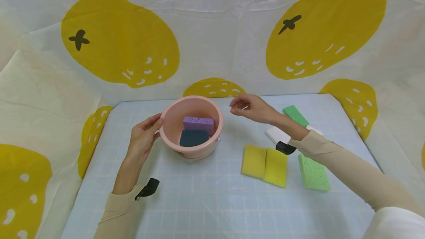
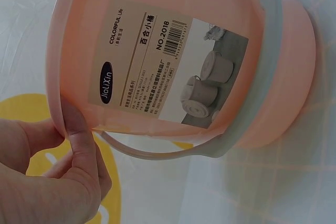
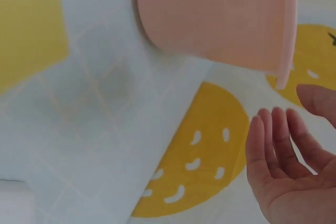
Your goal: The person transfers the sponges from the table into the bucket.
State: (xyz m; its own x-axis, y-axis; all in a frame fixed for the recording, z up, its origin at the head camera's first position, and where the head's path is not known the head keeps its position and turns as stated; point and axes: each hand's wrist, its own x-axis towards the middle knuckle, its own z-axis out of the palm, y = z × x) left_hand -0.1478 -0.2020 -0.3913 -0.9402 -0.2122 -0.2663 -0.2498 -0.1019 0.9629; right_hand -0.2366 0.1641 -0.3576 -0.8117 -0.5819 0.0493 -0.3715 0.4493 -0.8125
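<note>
While the left hand (image 1: pixel 143 134) is pinching the rim of the pink bucket (image 1: pixel 202 151), thumb against fingers, the right hand (image 1: pixel 254 108) is hovering just off the other side, its fingers gently curved and its thumb standing apart from them. So the bucket is sitting toward the back of the pale-blue gridded table (image 1: pixel 199 202), left of centre, and its mouth is showing what's inside: a purple sponge (image 1: pixel 199 124) is standing behind, and a dark sponge (image 1: pixel 194 138) is lying in front. Over on the right, two yellow sponges (image 1: pixel 254 161) are lying edge to edge, a light green sponge (image 1: pixel 313 172) is resting farther right, and another green sponge (image 1: pixel 295 115) is lying beyond the right forearm, which is partly covering a white piece (image 1: pixel 278 135). Down at the left wrist's view, a printed label (image 2: pixel 136 66) is covering part of the bucket's wall, reading NO.2018, and the bucket's handle (image 2: pixel 152 153) is curving beneath it. Behind everything, a whitish backdrop (image 1: pixel 212 43) is showing big yellow fruit prints.
</note>
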